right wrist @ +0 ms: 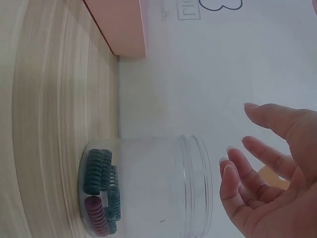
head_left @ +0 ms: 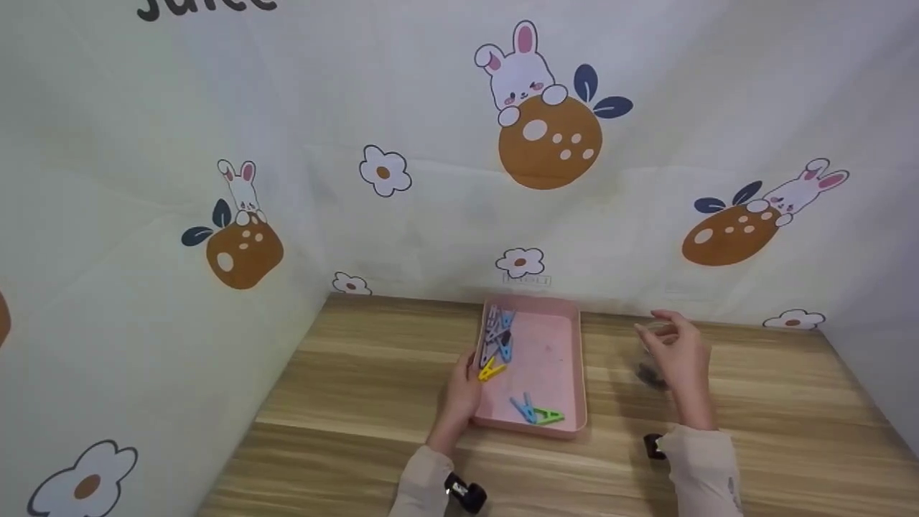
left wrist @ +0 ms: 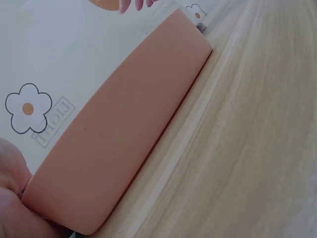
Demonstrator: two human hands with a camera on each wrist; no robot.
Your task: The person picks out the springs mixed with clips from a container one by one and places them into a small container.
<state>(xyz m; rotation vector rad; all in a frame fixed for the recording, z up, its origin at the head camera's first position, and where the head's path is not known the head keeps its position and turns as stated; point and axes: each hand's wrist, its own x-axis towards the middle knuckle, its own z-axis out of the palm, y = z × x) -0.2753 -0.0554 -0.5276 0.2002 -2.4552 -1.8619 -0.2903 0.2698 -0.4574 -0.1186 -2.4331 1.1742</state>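
Observation:
My left hand (head_left: 461, 391) grips the left wall of a pink tray (head_left: 542, 359) that rests on the table. Along the tray's left side lie blue and greyish clothespins (head_left: 506, 350) and a yellow clothespin (head_left: 491, 370). Near its front lie a blue clothespin (head_left: 525, 409) and a green clothespin (head_left: 550, 416). To the right of the tray, my right hand (head_left: 682, 355) hovers with fingers loosely bent, holding nothing. In the right wrist view it is just above the rim of a clear jar (right wrist: 153, 188). Dark green coils (right wrist: 101, 171) and a dark red coil (right wrist: 96, 215) lie at the jar's bottom.
The wood-grain table (head_left: 344, 388) meets a pale cloth (head_left: 431, 230) printed with rabbits, oranges and flowers at the back and sides. A black device (head_left: 467, 493) is strapped to the left wrist, another (head_left: 654, 446) to the right wrist.

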